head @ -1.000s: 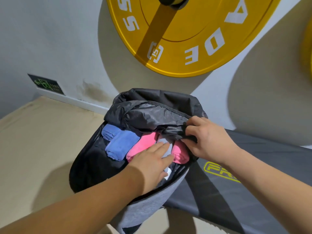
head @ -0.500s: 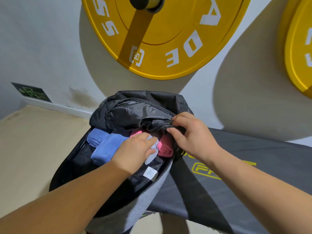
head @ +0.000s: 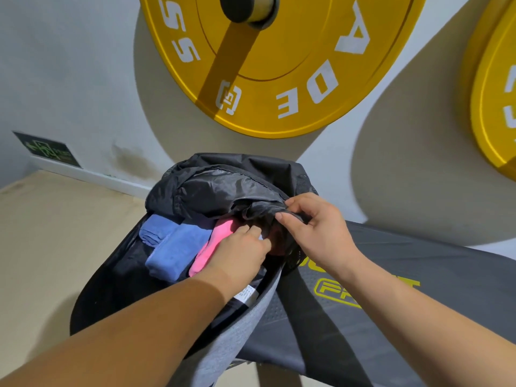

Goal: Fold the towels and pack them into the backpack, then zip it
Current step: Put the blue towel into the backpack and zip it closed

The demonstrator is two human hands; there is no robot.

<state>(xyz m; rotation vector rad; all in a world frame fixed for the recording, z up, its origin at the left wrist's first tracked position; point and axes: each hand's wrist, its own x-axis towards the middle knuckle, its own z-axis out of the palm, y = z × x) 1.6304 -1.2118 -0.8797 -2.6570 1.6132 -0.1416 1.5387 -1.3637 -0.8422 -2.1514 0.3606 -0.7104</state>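
An open backpack [head: 223, 350], black lining inside and grey fabric outside, stands in the middle. Folded towels lie packed in it: two blue ones [head: 173, 252] at the left and a pink one [head: 215, 247] beside them, with another pink one mostly hidden under the flap. My left hand [head: 240, 255] reaches into the opening, fingers pressed on the towels at the right side; a grey towel under it is almost hidden. My right hand [head: 315, 230] pinches the black top flap [head: 223, 191] of the backpack at its right edge.
The backpack leans at the end of a black padded bench [head: 418, 303] with yellow lettering. Yellow weight plates [head: 279, 65] hang on the white wall behind. A beige floor [head: 55, 247] lies to the left, with a green sign [head: 47, 149] low on the wall.
My left hand has pushed deeper into the backpack, under the flap, covering the grey towel. My right hand keeps its pinch on the flap edge and has drawn it slightly over.
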